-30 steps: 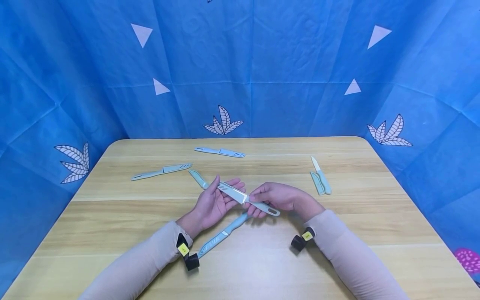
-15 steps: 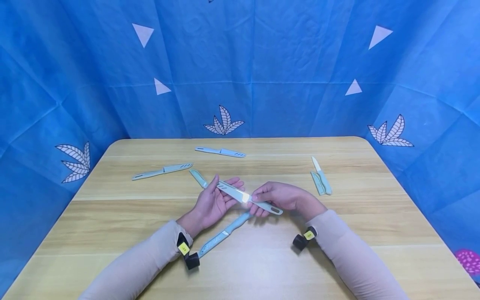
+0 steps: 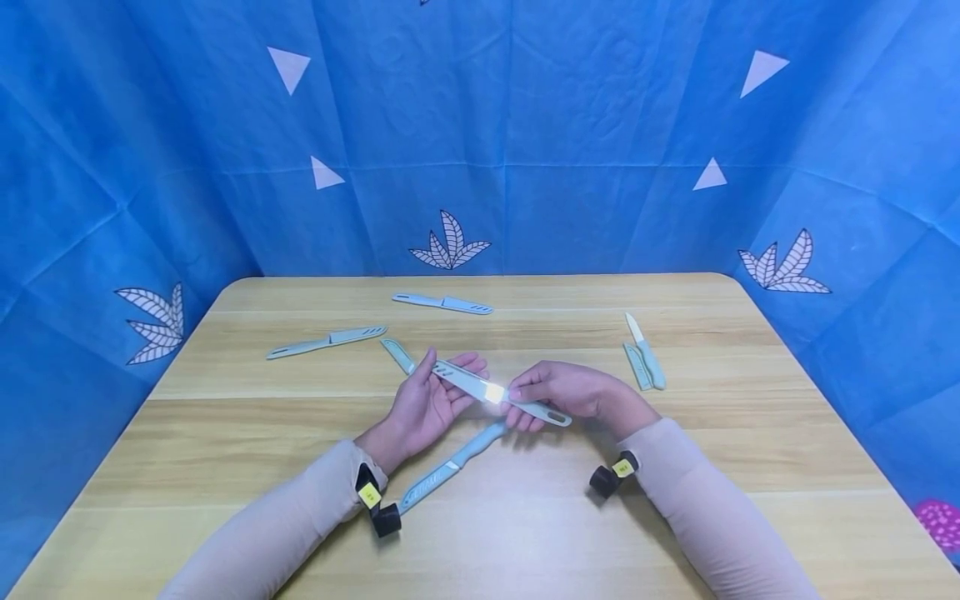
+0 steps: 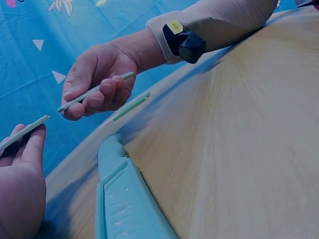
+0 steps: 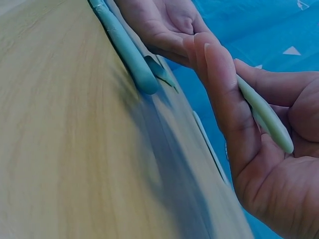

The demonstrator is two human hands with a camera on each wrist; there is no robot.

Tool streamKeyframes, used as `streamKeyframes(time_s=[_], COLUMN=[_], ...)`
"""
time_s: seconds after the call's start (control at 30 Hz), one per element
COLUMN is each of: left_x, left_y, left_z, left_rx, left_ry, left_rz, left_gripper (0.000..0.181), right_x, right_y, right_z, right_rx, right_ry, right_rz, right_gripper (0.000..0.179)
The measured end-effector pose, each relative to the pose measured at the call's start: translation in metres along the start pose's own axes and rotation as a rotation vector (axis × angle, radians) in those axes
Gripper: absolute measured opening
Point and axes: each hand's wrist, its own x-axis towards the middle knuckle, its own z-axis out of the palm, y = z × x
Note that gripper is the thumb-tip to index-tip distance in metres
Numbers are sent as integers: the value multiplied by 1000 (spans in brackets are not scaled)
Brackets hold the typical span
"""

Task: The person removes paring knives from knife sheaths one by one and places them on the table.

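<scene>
My left hand holds a pale green slotted knife sheath between thumb and fingers, palm up. Opposite it, my right hand pinches the handle of a pale green knife. Between sheath and handle a short stretch of bare blade glints brightly. The rest of the blade is hidden in the sheath. Both are raised above the table, as the left wrist view shows with the sheath lying on the fingers. Below the hands lies a sheathed teal knife.
Sheathed knives lie at the left and back of the wooden table. At the right, a bare-bladed knife lies beside its sheath. A green piece lies partly hidden behind my left hand.
My right hand has shifted slightly right with the knife handle, and more bright blade shows between handle and sheath. My left hand has stayed nearly still.
</scene>
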Motion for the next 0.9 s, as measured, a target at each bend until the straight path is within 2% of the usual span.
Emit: streamKeyframes(time_s=[0.5,0.9], left_x=[2,2], left_y=[2,4], left_z=[-1,-2], left_rx=[-13,-22], left_ry=[41,18], left_rz=[-2,25], left_gripper=[69,69], right_x=[-3,-6], right_y=[-3,-4], right_z=[-3,-6], right_rx=[-28,-66], right_ry=[6,10], right_rz=[-3,5], right_gripper=[32,29])
